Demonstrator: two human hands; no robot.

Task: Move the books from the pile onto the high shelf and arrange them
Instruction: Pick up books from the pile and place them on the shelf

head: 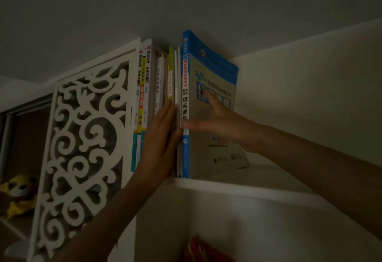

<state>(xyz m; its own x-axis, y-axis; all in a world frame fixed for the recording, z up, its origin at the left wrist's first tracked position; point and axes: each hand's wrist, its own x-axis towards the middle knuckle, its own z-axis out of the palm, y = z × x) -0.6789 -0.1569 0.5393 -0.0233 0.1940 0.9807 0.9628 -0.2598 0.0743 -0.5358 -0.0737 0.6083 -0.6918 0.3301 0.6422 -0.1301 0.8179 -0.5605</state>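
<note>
Several books stand upright in a row on the high white shelf (pixel 237 185), close under the ceiling. The rightmost is a thick blue-spined book (pixel 208 71) with a grey cover. To its left are thin books with white and green spines (pixel 170 71), then white-and-yellow spines (pixel 142 88). My left hand (pixel 161 137) presses flat with straight fingers against the spines of the middle books. My right hand (pixel 217 117) rests spread on the blue book's cover, thumb at its spine, index finger stretched up the cover.
A white carved fretwork panel (pixel 82 148) closes the shelf's left side. A yellow plush toy (pixel 18 193) sits in a lower compartment at far left. Something red (pixel 202 249) shows in the compartment under the shelf. The shelf board to the right of the books runs to the wall.
</note>
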